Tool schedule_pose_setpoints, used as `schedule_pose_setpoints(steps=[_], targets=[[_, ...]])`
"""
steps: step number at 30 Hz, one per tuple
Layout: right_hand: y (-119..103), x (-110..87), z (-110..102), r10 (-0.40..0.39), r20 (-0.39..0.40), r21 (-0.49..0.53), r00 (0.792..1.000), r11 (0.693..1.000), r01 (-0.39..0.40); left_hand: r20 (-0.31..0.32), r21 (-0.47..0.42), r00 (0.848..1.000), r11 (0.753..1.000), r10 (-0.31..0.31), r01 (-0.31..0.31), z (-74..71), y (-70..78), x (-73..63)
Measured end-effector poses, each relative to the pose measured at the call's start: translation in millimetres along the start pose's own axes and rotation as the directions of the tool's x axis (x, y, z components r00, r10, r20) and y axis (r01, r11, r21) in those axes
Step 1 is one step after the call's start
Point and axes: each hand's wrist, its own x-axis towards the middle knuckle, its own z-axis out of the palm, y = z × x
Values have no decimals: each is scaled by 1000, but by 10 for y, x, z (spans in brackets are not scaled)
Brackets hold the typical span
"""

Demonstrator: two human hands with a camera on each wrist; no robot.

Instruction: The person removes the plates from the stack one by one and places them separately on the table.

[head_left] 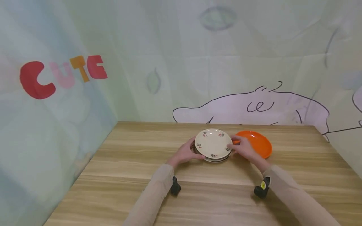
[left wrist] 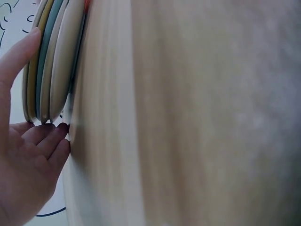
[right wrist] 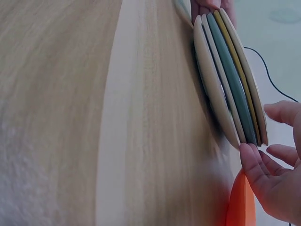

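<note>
A stack of several small plates [head_left: 213, 145] is between my two hands over the far half of the table. The top plate is cream with small printed motifs near its rim; the edges below show mustard, teal and cream in the right wrist view. My left hand [head_left: 186, 153] grips the stack's left side, thumb at the front rim and fingers along the lower edges. On the other side, my right hand [head_left: 244, 147] holds the right rim, fingertips at the lower plates [right wrist: 221, 89] and thumb close over the top one.
An orange plate [head_left: 259, 145] lies just right of the stack, partly behind my right hand. The wood-grain table [head_left: 209, 201] ends at a printed cloth backdrop [head_left: 158, 62] behind and on the left. Black wrist cameras [head_left: 175, 186] sit at both cuffs.
</note>
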Motion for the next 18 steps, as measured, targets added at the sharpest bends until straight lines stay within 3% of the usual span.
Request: schedule_pose_setpoints(steps=[11, 18], targets=[[21, -10, 18, -2, -9, 34, 1000, 999, 3, -1, -6, 1000, 1000, 7, -7, 15, -23, 10], [40, 0, 9, -19, 11, 120, 1000, 993, 17, 3, -11, 1000, 1000, 2, -1, 9, -16, -3]])
